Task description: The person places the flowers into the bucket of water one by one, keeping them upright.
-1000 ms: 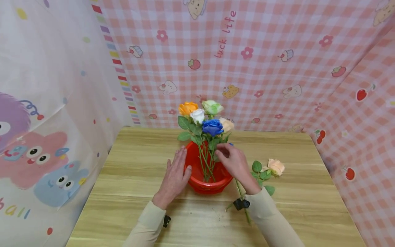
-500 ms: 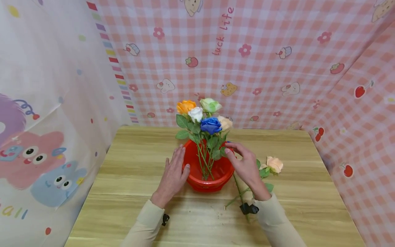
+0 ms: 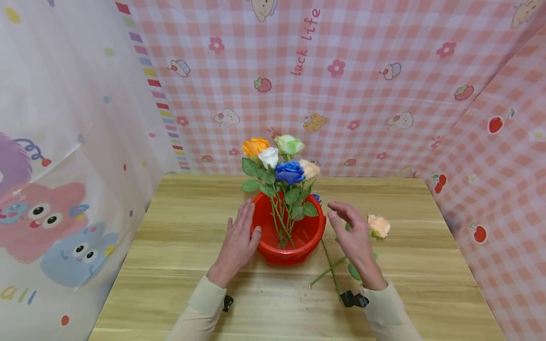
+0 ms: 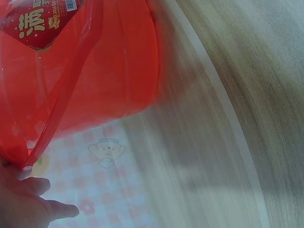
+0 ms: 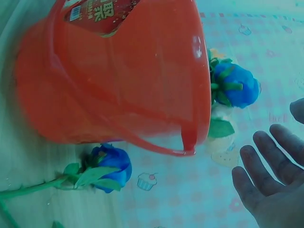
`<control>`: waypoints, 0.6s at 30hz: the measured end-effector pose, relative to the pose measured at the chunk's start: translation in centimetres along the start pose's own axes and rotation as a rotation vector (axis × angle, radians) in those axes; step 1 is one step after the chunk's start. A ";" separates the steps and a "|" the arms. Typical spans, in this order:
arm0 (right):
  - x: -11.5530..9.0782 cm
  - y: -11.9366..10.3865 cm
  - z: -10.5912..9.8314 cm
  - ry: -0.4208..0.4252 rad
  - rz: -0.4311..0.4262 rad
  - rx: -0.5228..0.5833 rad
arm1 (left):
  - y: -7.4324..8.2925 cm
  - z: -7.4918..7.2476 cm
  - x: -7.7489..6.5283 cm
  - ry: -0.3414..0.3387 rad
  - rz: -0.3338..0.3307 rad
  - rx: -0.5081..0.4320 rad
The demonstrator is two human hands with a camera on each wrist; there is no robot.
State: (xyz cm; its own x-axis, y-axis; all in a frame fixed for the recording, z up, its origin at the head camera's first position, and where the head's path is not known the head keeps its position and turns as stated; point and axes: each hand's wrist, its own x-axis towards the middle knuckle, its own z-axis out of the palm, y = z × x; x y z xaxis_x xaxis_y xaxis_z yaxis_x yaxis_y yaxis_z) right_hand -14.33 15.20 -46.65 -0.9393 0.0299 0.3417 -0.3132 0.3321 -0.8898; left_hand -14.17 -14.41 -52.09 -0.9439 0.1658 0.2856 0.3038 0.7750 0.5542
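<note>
While the red, glossy plastic bucket (image 3: 285,257) stands upright on the desk (image 3: 192,227) in front of me, I see five artificial-looking roses leaning in it, their green stems crossing inside: an orange rose (image 3: 254,147), a white rose (image 3: 268,157), a pale green rose (image 3: 289,144), a deep blue rose (image 3: 290,173) and a cream-peach rose (image 3: 310,169). My left hand (image 3: 236,244) rests along the bucket's left rim, fingers straight and touching it without gripping. My right hand (image 3: 356,239) is off to the bucket's right, well apart from the blooms, its fingers spread from one another and holding nothing. I judge the step in hand to be setting roses into the bucket one at a time, with these five in and my right hand free between two of them. Two more lie on the desk to the right: a loose blue rose (image 5: 113,167) just beside the bucket, and a loose peach rose (image 3: 379,226) past my right hand, their stems crossing near its wrist. To my mind the next move calls for pinching one stem, freeing it from the other and lowering it in without tipping the bunch, my left hand steadying the rim. Beyond the desk hangs a pink checked cloth (image 3: 256,109).
</note>
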 end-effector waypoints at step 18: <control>-2.5 3.3 -2.4 0.076 0.193 -0.020 | 0.1 0.0 0.0 -0.003 -0.009 0.001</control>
State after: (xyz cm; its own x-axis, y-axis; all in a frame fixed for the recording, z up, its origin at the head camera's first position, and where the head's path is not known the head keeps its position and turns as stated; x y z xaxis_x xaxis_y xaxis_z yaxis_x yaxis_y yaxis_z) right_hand -12.65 18.44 -49.71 -0.9681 0.1658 0.1880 -0.1249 0.3315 -0.9352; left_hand -14.14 -14.32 -52.02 -0.9470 0.1610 0.2780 0.2953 0.7769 0.5561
